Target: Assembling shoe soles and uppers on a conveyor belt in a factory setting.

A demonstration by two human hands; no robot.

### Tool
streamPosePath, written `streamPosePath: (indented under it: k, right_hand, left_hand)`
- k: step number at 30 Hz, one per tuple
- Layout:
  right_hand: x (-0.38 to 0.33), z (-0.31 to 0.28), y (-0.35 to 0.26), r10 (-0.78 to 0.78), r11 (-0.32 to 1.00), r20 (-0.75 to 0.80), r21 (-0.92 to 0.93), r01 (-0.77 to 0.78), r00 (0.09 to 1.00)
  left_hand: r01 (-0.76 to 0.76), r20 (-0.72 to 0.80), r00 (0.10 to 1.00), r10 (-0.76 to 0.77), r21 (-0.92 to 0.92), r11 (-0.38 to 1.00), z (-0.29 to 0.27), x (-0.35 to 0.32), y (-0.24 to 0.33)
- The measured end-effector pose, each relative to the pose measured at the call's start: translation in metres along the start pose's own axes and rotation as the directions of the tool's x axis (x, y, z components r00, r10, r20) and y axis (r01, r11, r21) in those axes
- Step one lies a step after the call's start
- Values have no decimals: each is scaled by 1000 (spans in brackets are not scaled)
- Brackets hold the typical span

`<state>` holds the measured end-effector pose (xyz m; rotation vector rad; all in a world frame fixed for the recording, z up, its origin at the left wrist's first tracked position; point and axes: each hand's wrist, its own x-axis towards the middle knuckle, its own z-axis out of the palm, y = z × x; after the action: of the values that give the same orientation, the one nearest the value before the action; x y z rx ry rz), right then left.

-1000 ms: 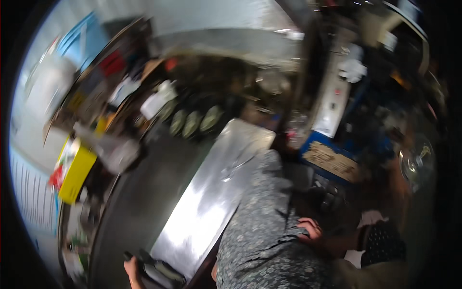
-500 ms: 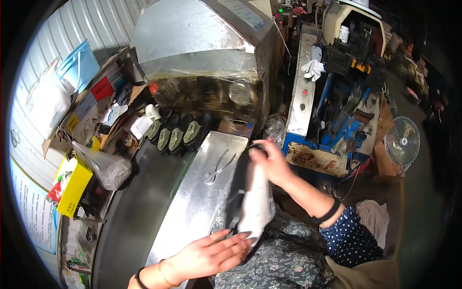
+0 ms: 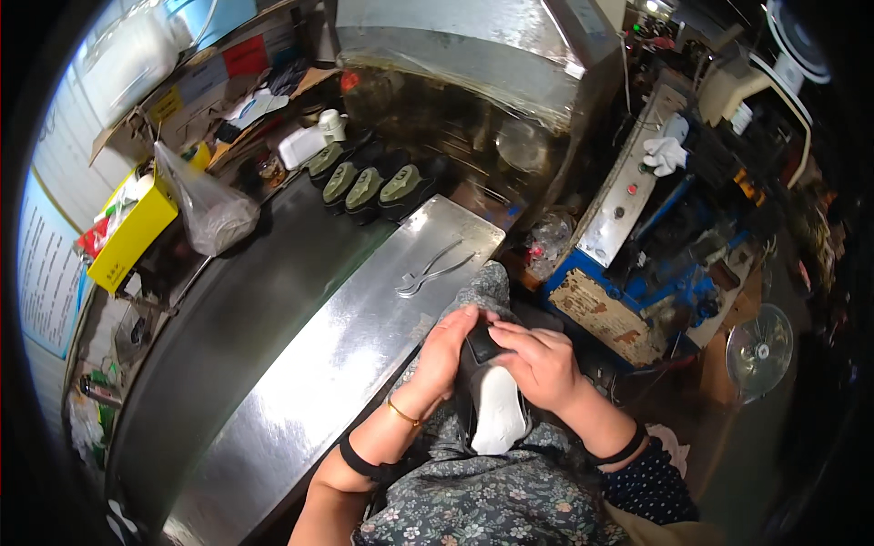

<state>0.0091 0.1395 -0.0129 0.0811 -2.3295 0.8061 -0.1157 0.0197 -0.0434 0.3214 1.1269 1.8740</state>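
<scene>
Over my lap I hold a black shoe upper (image 3: 484,346) with a long white bottom (image 3: 499,414) facing up, its white end toward my body. My left hand (image 3: 443,353) is closed round its left side near the far end. From the right, my right hand (image 3: 539,362) grips the black material with bent fingers, its fingertips close to the left hand's. The parts under my fingers are hidden. Lasting pincers (image 3: 432,273) lie on the metal tabletop (image 3: 300,382), beyond my left hand and not touched.
Several black-and-green shoes (image 3: 364,187) stand on the dark conveyor belt (image 3: 246,300), before a metal hood (image 3: 446,45). A yellow box (image 3: 137,232) and a plastic bag (image 3: 214,218) are at the left. A blue machine (image 3: 601,309) and a fan (image 3: 760,353) stand at the right.
The shoe upper has come down toward my lap and turned, its white bottom now facing up. Both hands have closed together at its far end. The view has shifted.
</scene>
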Motion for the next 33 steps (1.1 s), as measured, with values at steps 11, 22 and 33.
streamPosePath:
  k: [11,22,33]
  right_hand:
    - [-7,-1,14,429,871,185,175,-459,884]
    - [-93,9,38,659,454,365,504,-735,658]
    - [-115,57,47,514,-583,666,733,-350,541]
  left_hand:
    - [-319,-8,934,358,439,840,-4,10,-24]
    - [-372,196,928,316,530,762,-29,21,13]
    - [-401,215,907,361,699,592,-28,17,-8]
